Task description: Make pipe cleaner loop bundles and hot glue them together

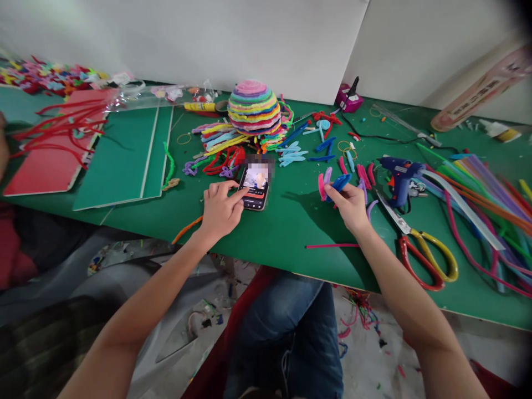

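A smartphone [255, 188] with a lit screen lies on the green table [266, 238]. My left hand [222, 209] touches its screen with the index finger, the other fingers loosely curled beside its left edge. In my right hand [349, 206], thumb and fingers pinch a small bundle of blue, pink and purple fuzzy pieces [338, 183] just above the table. Short pink pieces [364, 176] lie behind that hand. A striped, domed ball of coloured fuzzy stems [254, 108] sits behind the phone, with light blue pieces [292, 154] to its right.
Scissors [415, 235], a blue glue gun [401, 177] and long coloured stems [490, 194] are at right. Green [120, 155] and red boards [45, 166] lie left. A magenta box [349, 98] with a black cord stands behind. Another person's arm shows at far left.
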A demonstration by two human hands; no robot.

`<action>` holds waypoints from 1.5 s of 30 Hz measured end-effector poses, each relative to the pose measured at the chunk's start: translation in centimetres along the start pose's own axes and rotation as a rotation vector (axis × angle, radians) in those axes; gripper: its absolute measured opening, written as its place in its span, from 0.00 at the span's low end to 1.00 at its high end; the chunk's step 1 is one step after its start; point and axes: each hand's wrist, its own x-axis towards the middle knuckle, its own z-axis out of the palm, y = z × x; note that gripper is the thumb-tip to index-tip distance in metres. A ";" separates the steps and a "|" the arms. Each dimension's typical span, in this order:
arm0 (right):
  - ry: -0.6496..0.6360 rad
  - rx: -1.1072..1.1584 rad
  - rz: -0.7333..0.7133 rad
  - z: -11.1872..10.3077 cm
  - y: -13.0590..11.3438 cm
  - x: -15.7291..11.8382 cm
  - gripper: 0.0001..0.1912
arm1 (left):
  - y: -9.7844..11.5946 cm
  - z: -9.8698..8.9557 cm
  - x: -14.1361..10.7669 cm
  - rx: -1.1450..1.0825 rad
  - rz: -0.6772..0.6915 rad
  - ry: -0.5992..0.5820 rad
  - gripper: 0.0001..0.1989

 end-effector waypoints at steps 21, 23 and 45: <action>-0.011 0.014 -0.001 0.1 0.0 0.1 0.16 | -0.3 0.4 -0.2 0.009 0.007 0.048 0.19; -0.009 0.006 -0.003 0.1 -0.1 0.0 0.16 | -0.2 0.3 -0.2 -0.006 0.028 0.058 0.19; -0.017 0.010 -0.018 0.1 0.1 0.0 0.16 | 0.2 -0.1 -0.3 0.067 -0.156 0.035 0.20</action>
